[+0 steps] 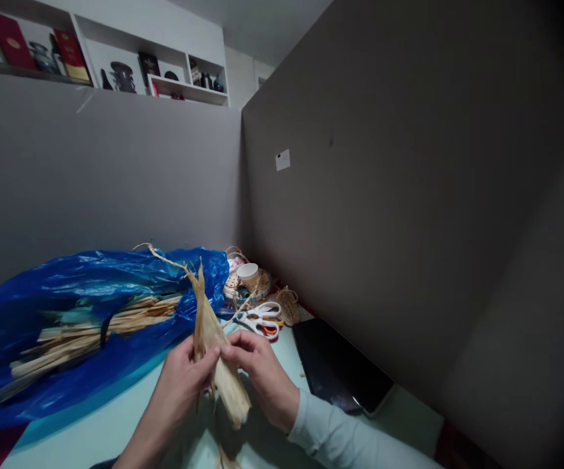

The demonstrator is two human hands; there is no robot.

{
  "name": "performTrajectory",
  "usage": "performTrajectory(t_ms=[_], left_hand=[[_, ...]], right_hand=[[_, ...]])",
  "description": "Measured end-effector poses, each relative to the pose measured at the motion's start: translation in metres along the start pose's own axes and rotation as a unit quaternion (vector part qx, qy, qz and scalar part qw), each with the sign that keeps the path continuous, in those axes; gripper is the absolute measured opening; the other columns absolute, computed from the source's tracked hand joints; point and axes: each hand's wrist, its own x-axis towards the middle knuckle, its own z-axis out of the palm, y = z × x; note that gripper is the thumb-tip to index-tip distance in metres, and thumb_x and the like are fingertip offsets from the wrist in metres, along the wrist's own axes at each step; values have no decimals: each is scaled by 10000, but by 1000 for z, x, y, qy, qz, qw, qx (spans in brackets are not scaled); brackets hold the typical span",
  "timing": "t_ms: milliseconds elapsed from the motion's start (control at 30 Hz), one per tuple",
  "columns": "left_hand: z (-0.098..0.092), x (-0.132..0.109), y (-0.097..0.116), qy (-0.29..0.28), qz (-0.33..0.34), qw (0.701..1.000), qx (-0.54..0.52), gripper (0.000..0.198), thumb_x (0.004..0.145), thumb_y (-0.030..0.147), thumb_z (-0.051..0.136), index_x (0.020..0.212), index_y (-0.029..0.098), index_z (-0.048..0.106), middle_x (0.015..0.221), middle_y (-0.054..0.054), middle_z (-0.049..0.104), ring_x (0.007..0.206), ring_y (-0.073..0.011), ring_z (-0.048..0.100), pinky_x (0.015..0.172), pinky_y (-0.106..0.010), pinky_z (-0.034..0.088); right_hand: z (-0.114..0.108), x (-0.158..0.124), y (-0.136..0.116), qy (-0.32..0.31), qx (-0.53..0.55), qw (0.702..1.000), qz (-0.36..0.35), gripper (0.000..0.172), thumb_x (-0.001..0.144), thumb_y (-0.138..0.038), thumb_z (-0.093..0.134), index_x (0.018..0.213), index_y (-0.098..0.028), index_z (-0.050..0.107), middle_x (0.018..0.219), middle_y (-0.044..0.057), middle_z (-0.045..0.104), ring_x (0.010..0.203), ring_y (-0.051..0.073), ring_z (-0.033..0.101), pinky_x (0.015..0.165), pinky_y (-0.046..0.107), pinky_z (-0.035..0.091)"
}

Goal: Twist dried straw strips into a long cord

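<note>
While both hands pinch it, the husk (207, 326) stands nearly upright over the table (116, 426), likely to keep its edges free: left hand (179, 384) closed on one side, right hand (261, 378) on the other. It is dry, papery, tapering to a twisted tip; flat strips (91, 329) fill the crinkled blue bag (67, 283).

Dim, soft indoor light; right edge vignetted dark, wide-angle warped.
</note>
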Motion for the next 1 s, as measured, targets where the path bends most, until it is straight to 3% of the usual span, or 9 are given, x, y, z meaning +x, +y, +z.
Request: performTrajectory(t_ms=[133,300,467,567,767,867,1000], left_hand=[[-3,-2,-1,-59,-43,996,-59,331,621,335,772,861,146,644,696,-19,681,667,-191,629,609,-263,491],[-3,-3,5,-64,-59,994,-66,322,553,309,791,805,155,662,691,-10,680,634,-184,611,573,-248,463],[1,0,9,6,45,998,41,301,554,362,745,758,158,659,657,-18,667,663,-222,617,598,-275,474],[2,0,6,25,95,992,78,306,607,361,704,836,162,664,735,-41,703,736,-255,650,661,-300,500],[4,0,5,9,90,995,50,295,599,406,712,770,175,647,529,17,599,525,-206,590,458,-255,440],[7,-1,7,14,88,995,36,318,561,421,736,754,179,662,500,19,595,464,-191,557,407,-248,412],[5,-1,7,15,75,997,31,305,519,383,784,726,193,666,525,13,628,494,-200,584,436,-252,441]], right_hand=[[-2,2,3,-17,47,998,41,205,626,-292,724,659,-145,586,628,-15,523,621,121,457,646,255,353],[-2,1,7,-16,2,1000,9,187,651,-287,693,650,-149,567,629,-19,507,625,122,444,659,259,340],[-1,-1,9,16,-113,990,-77,175,737,-314,649,711,-160,571,694,-10,524,682,140,450,652,257,354],[2,-2,8,28,-107,990,-90,160,745,-303,637,718,-160,571,693,-9,518,678,138,448,659,257,367],[3,1,9,33,-64,994,-86,164,737,-317,636,730,-172,560,692,-14,529,668,142,483,647,256,392],[3,-2,8,46,-113,986,-110,128,756,-283,621,730,-173,561,692,-17,526,674,140,475,657,257,393],[6,-9,-2,53,-218,955,-192,127,819,-256,587,718,-184,557,754,-1,540,748,150,481,737,267,387]])
